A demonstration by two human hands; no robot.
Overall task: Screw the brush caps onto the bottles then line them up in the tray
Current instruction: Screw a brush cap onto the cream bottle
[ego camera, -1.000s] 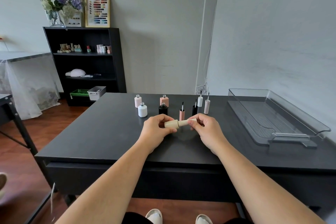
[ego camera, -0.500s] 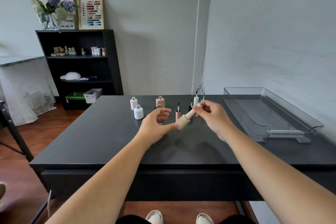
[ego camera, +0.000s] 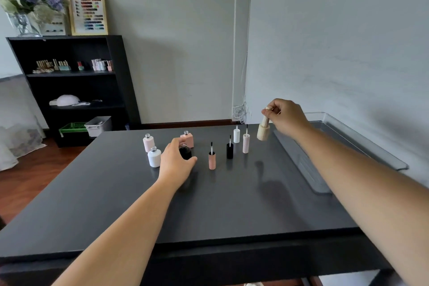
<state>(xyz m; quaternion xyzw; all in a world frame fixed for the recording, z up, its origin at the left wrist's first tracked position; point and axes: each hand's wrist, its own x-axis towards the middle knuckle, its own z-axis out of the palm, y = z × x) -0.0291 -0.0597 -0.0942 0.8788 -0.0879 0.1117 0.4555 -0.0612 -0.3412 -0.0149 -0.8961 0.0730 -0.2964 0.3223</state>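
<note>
My right hand (ego camera: 284,115) holds the capped beige bottle (ego camera: 263,131) by its cap, in the air beside the left rim of the clear tray (ego camera: 362,144). My left hand (ego camera: 175,161) curls around the black bottle (ego camera: 185,151) on the table, fingers apart, touching or nearly touching it. Open bottles stand nearby: pale pink (ego camera: 148,143), white (ego camera: 154,157) and peach (ego camera: 187,138). Brush caps stand upright with brushes up: peach (ego camera: 211,160), black (ego camera: 229,150), white (ego camera: 236,134) and pale pink (ego camera: 246,143).
The dark table (ego camera: 209,204) has a front edge close to me. A grey wall runs behind the tray on the right. A black shelf (ego camera: 74,86) with small items, a vase and frames stands at the back left.
My left hand let go of the beige bottle and moved left to the black bottle. My right hand carried the beige bottle up and right toward the tray.
</note>
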